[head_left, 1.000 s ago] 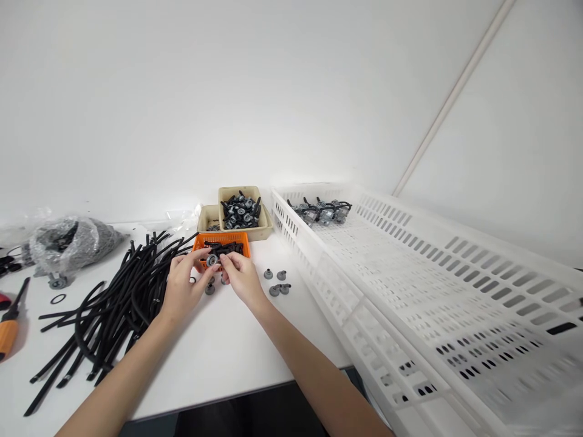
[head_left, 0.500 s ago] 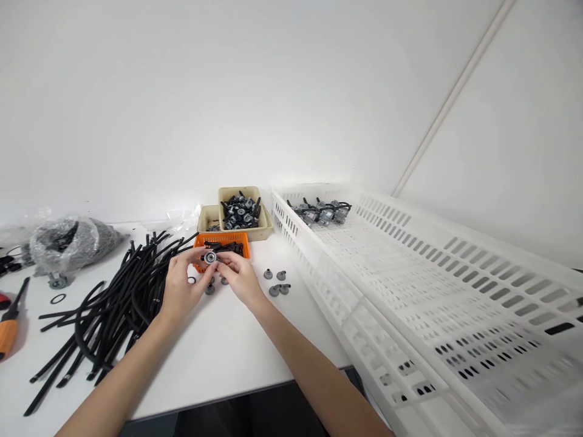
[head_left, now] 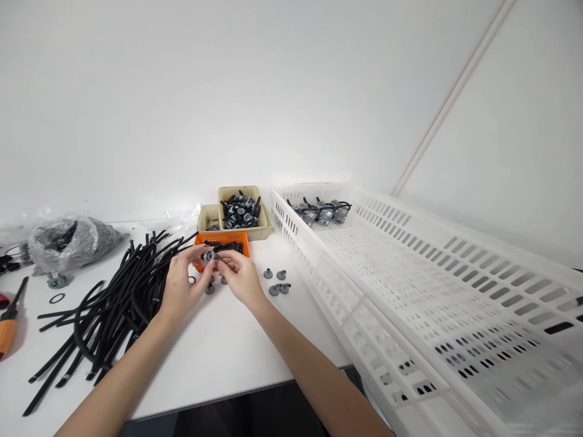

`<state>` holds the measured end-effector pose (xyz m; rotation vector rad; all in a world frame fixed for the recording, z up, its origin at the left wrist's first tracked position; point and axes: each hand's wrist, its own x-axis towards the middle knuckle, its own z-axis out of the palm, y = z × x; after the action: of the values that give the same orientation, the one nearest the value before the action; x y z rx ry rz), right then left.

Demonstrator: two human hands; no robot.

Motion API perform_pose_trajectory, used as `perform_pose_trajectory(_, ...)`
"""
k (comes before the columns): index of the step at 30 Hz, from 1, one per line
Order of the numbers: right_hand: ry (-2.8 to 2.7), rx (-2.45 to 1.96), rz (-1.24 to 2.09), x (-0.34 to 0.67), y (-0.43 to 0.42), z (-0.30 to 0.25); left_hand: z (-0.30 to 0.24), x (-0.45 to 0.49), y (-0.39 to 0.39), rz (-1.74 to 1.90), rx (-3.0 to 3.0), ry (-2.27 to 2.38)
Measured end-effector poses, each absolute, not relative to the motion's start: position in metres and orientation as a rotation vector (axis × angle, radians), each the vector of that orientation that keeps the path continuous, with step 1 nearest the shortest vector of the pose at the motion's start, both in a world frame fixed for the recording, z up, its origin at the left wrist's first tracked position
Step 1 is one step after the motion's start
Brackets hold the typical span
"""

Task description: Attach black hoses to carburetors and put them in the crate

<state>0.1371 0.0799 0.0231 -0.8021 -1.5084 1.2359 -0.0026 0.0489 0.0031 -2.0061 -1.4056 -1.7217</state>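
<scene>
A small round grey fitting (head_left: 209, 256) with a ringed face is held up between both hands over the white table. My left hand (head_left: 183, 280) is closed, thumb and fingers gripping the fitting from the left. From the right, my right hand (head_left: 239, 276) pinches at its edge; its fingertips are partly hidden. Just behind stands an orange basket (head_left: 246, 238) with short black pieces in it. Several loose grey fittings (head_left: 274, 291) lie to the right of my hands, and a few more (head_left: 209, 289) sit under them.
Black tubes (head_left: 132, 291) spread across the left. Beyond them lie a plastic bag of parts (head_left: 86, 243), a black ring (head_left: 57, 298) and an orange-handled tool (head_left: 8, 328). Beige bins (head_left: 264, 232) stand at the back. A large white crate (head_left: 346, 291) with several assemblies (head_left: 324, 213) fills the right.
The fitting has tilted slightly in my fingers and shifted a little to the left. Both hands keep nearly the same place.
</scene>
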Motion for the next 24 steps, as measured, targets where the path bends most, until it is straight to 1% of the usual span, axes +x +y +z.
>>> perform_pose_trajectory(13,-1.627,-0.788,1.202,0.135,0.085,0.013,0.002,-0.002,0.048,-1.685,-1.888,-1.336)
perform_pose_trajectory(24,-1.598,-0.751,1.194,0.136,0.081,0.018,0.008,0.0,0.047,-1.646,-1.888,-1.369)
